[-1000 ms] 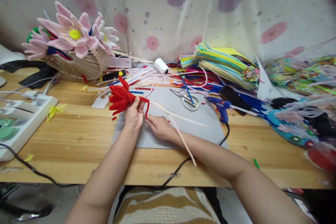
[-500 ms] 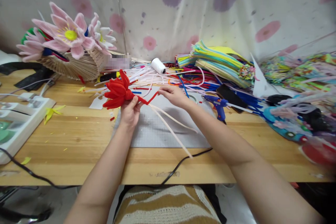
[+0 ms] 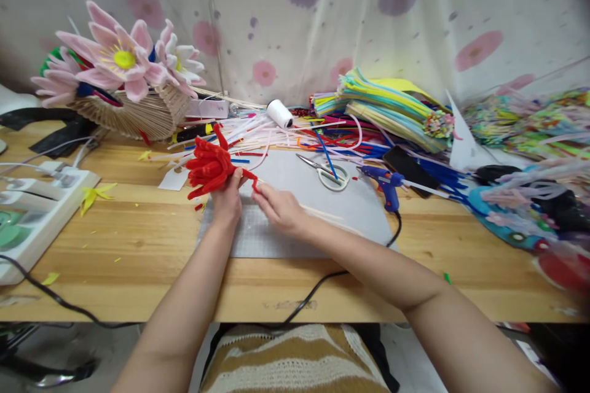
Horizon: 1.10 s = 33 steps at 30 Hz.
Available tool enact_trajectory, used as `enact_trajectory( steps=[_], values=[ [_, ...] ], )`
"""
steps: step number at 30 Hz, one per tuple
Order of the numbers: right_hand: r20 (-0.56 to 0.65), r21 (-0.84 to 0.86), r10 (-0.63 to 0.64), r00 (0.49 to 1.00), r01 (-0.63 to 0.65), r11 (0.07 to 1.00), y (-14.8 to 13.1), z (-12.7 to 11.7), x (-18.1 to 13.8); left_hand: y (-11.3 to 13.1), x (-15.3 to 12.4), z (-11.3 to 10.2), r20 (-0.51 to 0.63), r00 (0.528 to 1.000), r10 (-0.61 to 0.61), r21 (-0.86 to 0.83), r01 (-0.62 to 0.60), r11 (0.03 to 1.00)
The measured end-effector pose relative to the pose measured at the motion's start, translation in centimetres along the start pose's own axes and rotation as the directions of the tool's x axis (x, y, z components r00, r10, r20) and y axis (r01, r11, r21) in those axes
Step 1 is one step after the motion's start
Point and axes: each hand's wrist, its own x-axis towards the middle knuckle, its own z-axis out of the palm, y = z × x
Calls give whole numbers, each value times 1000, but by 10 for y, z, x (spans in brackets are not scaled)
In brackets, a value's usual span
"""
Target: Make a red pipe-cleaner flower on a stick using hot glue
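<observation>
A red fuzzy flower (image 3: 209,163), its petals pointing left, is held at its base by my left hand (image 3: 227,199), thumb on top. From that base a red pipe cleaner (image 3: 249,175) runs along pale stems (image 3: 322,216) that stretch to the right. My right hand (image 3: 279,209) has its fingers closed on the pipe cleaner's loose end, just below the stem. Under both hands lies a grey cutting mat (image 3: 267,239). Scissors (image 3: 322,171) rest on the mat beyond my right hand.
A blue glue gun (image 3: 385,183) lies right of the scissors. Behind are a white thread spool (image 3: 279,114) and bundled pipe cleaners (image 3: 387,110). Pink flowers (image 3: 122,61) stand in a woven fan-shaped holder (image 3: 138,116) at left, near a power strip (image 3: 50,215). A black cable (image 3: 313,291) crosses the front.
My right hand has moved left and down, bringing the red pipe cleaner's end close beneath the stem. The flower has turned slightly in my left hand. The scissors are now uncovered.
</observation>
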Motion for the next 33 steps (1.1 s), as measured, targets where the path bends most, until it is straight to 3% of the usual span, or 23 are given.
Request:
enact_trajectory(
  steps=[5, 8, 11, 14, 17, 20, 23, 25, 29, 31, 33],
  values=[
    [-229, 55, 79, 970, -68, 996, 37, -46, 34, 7, 3, 1, 94, 990, -103, -91, 112, 990],
    [-187, 93, 105, 977, -89, 992, 70, -46, 44, 9, 3, 2, 122, 965, -230, -148, 247, 958],
    [-73, 10, 205, 976, -205, 979, 85, -20, 36, 7, 1, 4, 107, 939, -326, -188, 341, 921],
    [82, -134, 229, 970, -217, 967, 73, 13, 16, 3, 1, 4, 71, 928, -366, -221, 372, 901],
    [129, -236, 84, 988, -51, 970, 45, 34, -2, 0, 5, 1, -1, 944, -330, -235, 320, 918],
    [138, -241, -26, 990, 59, 969, 17, 36, -10, 0, 8, -2, -44, 973, -228, -204, 215, 955],
    [33, -200, -62, 998, 67, 977, -1, 21, -9, 2, 5, -1, -3, 997, -79, -132, 78, 988],
    [-73, -157, -20, 997, 8, 988, -5, 3, -2, 3, 2, 1, 43, 998, -38, -81, 41, 996],
    [-275, -58, 138, 951, -160, 985, 12, -37, 22, 5, -2, 4, 112, 988, -106, -96, 117, 988],
    [-282, -43, 167, 945, -186, 982, 31, -50, 33, 6, -3, 5, 138, 977, -163, -145, 182, 972],
    [-215, -54, 155, 964, -170, 984, 51, -53, 39, 8, -5, 6, 153, 959, -237, -175, 262, 949]
  ],
)
